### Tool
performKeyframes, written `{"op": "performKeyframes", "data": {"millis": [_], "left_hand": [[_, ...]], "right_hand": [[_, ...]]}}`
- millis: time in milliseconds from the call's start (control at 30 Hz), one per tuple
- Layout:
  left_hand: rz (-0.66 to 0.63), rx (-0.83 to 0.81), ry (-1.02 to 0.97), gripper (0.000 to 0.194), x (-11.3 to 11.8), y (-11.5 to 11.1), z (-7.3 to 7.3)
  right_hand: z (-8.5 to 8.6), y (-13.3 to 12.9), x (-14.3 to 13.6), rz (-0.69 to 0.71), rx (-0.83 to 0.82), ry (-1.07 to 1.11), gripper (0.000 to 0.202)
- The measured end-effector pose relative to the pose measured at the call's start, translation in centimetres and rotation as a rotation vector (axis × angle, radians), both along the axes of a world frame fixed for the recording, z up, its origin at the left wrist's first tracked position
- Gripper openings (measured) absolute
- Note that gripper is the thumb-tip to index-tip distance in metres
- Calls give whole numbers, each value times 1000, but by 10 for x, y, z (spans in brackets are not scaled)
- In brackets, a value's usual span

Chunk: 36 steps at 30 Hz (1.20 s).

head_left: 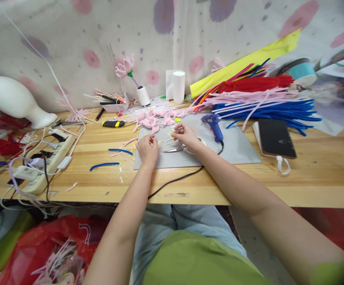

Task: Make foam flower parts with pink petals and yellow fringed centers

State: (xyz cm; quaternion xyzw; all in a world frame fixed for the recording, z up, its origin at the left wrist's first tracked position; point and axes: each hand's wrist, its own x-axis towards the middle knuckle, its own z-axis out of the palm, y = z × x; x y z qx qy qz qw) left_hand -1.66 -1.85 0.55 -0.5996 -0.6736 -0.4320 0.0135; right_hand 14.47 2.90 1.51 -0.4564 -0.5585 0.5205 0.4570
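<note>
Near the left edge of the mat (240,153), the left hand (147,149) has a curled grip. Toward the middle, the right hand (185,135) draws thumb and fingers close together. Thin strands (166,141) show between them; whether either grip pinches one, I cannot tell. Scissors (174,149) lie below the right hand, blades leftward; pink petals (150,122) sit at the mat's far left corner. This looks like fine fingerwork on the strands, calling next for a light, steady pinch clear of the blades.

Wooden table (249,182); grey mat (237,148) on it; white power strip (59,151); two blue stems (120,150)
</note>
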Motion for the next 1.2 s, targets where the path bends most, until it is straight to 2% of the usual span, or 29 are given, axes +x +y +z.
{"op": "performKeyframes", "data": {"millis": [100,267,367,567,667,800,900,1000,1100,1200], "left_hand": [[-53,-89,69,8,-3,6,4],[-412,-283,508,16,-8,20,24],[-528,-341,740,22,-6,29,36],[-628,-413,961,21,-1,42,46],[-648,-439,981,20,-1,46,46],[-675,-444,949,19,-4,49,45],[-708,-429,839,14,-13,52,49],[-717,-344,541,9,-25,55,56],[-578,-202,20,3,-32,56,61],[-379,-90,-613,6,-28,53,58]], "right_hand": [[-2,1,-2,-52,21,13,27],[-7,3,3,-89,46,11,26],[-11,4,7,-81,48,24,26],[-18,10,3,-98,102,-35,25],[-19,12,-8,-83,124,-99,23],[-16,10,-18,-12,53,-276,22],[-15,9,-19,3,34,-349,22],[-17,9,-18,-11,43,-357,22],[-19,11,-19,-43,38,-309,21],[-18,11,-21,-82,-18,-126,20]]}}
